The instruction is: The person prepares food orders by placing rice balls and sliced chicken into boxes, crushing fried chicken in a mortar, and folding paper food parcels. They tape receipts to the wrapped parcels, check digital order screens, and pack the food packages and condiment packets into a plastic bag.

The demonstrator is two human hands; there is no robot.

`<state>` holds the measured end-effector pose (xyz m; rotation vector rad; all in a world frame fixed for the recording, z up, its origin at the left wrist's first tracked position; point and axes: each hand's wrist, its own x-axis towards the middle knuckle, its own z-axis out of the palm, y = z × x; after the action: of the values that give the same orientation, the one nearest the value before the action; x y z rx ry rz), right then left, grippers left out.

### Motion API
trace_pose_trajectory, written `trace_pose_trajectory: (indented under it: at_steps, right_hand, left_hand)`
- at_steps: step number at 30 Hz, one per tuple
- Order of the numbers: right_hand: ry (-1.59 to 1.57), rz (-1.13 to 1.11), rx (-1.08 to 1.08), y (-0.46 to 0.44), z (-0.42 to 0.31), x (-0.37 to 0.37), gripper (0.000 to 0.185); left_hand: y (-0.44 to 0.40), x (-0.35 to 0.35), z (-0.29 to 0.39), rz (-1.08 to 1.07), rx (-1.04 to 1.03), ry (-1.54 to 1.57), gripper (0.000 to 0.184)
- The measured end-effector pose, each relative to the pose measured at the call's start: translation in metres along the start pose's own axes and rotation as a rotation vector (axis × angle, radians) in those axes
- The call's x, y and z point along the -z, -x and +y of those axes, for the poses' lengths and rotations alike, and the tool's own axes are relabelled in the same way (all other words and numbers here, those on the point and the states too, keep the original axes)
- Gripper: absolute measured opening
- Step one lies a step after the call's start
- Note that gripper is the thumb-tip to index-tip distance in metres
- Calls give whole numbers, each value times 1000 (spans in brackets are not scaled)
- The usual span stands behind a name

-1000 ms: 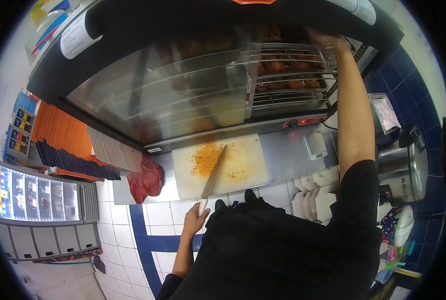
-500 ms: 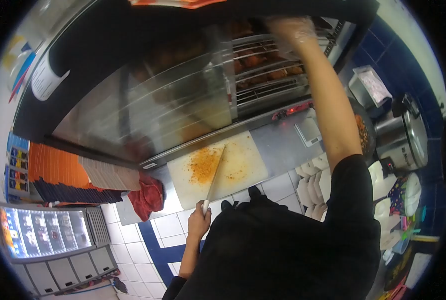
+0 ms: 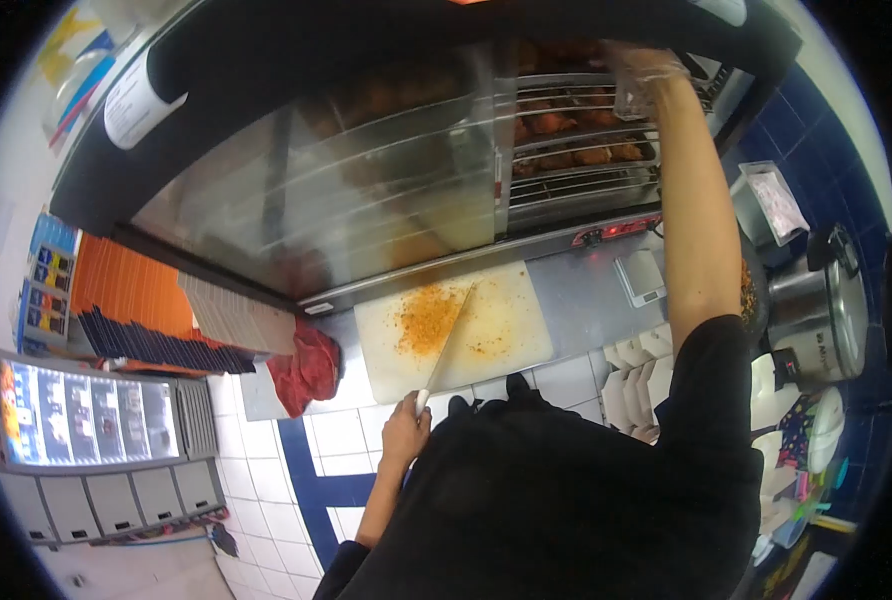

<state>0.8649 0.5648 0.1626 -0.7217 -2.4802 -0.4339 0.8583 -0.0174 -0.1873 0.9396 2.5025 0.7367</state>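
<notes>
My left hand (image 3: 405,432) is closed round the white handle of a knife (image 3: 449,345), whose blade points over the white cutting board (image 3: 521,310). Orange crumbs (image 3: 428,318) lie on the board, mostly left of the blade. My right hand (image 3: 646,75), in a clear plastic glove, reaches into the open right side of the glass display cabinet (image 3: 366,190), at its upper shelf. Its fingers are blurred and partly hidden. Browned pieces of food (image 3: 566,120) sit on the racks below it.
A red cloth (image 3: 306,370) and stacked folded boxes (image 3: 136,290) are at the left. A small scale (image 3: 640,278) stands right of the board. Open cartons (image 3: 636,385) are near my right elbow. A steel cooker (image 3: 816,320) and a metal tray (image 3: 771,205) are farther right.
The view has swung left and back. My right hand stays inside the cabinet at the upper shelf, shifting slightly. The knife remains in my left hand over the board.
</notes>
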Motion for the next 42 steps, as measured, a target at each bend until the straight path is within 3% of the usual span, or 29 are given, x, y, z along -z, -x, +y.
trace_pose_trajectory:
  at_steps: [3,5,7,8,11,14,16,20,23,24,25,26,28,29,32,37,42]
  right_hand:
    - [249,-91,-20,1,6,-3,74]
    - [120,-539,-224,23,-12,21,80]
    - [-1571,188,-486,48,-8,-2,38]
    - [-1572,170,-487,62,-6,-10,38]
    - [-1718,427,-517,118,-37,-7,53]
    - [-1648,378,-824,194,-108,16,51]
    - [-1633,163,-867,246,-145,7,49]
    - [-1677,-332,-1138,350,-219,-82,37]
    - [-1718,-494,-1103,404,-252,-150,30]
    - [-1502,-540,-918,417,-252,-168,33]
    - [-1282,-580,-735,419,-254,-169,36]
    - [-1285,-587,-749,423,-253,-167,36]
    - [-796,-395,-522,409,-247,-141,39]
    - [-734,-314,-501,414,-246,-147,40]
    - [-877,-329,-554,423,-245,-148,35]
    - [-985,-322,-700,430,-256,-154,32]
    - [-981,-284,-744,430,-258,-160,28]
  left_hand:
    - [-2,4,13,-57,51,-27,44]
    - [-5,12,29,-148,44,34,50]
    - [-9,15,39,-223,-32,77,51]
    - [-10,14,42,-294,-111,113,52]
    - [-19,-6,36,-376,-132,150,53]
    - [-22,-9,25,-373,-77,173,52]
    - [-19,-11,3,-254,-45,190,52]
    - [-17,20,-4,-231,85,144,52]
    - [-18,26,-3,-191,60,121,55]
    - [-19,25,2,-203,62,111,55]
    - [-22,23,10,-150,-62,60,59]
    - [-26,19,17,-97,-186,12,62]
    - [-37,8,33,-144,-215,-72,68]
    - [-44,4,43,-164,-244,-151,67]
    - [-57,-3,53,-188,-300,-237,67]
    - [-50,45,86,-402,-270,-532,83]
    - [-94,-28,27,-345,-368,-469,83]
